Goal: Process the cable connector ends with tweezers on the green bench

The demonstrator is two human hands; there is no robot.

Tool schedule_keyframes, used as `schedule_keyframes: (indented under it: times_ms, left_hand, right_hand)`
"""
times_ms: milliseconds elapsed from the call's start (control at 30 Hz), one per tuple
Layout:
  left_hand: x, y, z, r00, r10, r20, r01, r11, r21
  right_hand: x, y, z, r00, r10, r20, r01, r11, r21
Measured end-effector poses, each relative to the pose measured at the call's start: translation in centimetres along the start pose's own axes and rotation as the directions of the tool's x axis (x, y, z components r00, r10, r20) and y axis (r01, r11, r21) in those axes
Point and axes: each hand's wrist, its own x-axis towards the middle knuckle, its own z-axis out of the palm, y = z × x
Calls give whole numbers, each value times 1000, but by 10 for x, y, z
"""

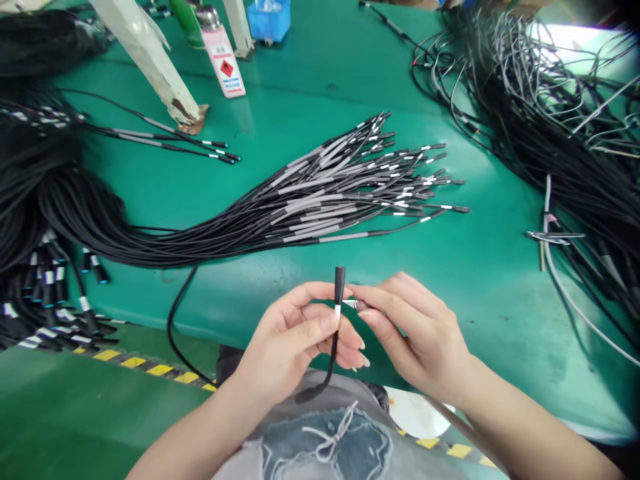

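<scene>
My left hand (300,330) pinches a black cable (332,360) between thumb and fingers, just below its end. The cable's black connector (340,283) points up, with a white band (337,311) under it. Close against it on the right, my right hand (415,327) is closed, thumb and fingertips together on a small white strip (349,303). That strip reaches toward the connector's base; whether it touches cannot be made out. Behind both hands lies a thick bundle of black cables (200,241) with grey ribbed sleeves and white-banded ends.
More cables (500,113) lie in a tangle at right, near metal tweezers (555,236). At the back stand a pink bottle (227,70), a blue bin (270,23) and a white post (150,60). Cable ends (50,280) hang over the green table's left edge.
</scene>
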Motion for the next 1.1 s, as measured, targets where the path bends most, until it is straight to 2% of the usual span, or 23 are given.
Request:
schedule_keyframes:
  times_ms: [433,600,800,933,1100]
  left_hand:
    - [-1,0,1,1000,-12,-23,13,1000,15]
    - [0,-1,1,1000,-19,-17,19,1000,13]
    - [-1,-2,2,999,-28,-43,28,1000,8]
    - [-1,0,4,997,-51,-55,51,999,13]
    - [0,2,5,989,-44,-142,45,999,3]
  right_hand:
    - [0,2,4,997,-73,-24,68,987,-146]
    - [0,2,5,998,-59,-35,51,979,-198]
    - [0,3,3,997,-78,-7,76,989,-128]
    - [0,3,3,997,-72,-32,66,983,-172]
    - [0,1,1,998,-59,-34,55,990,-128]
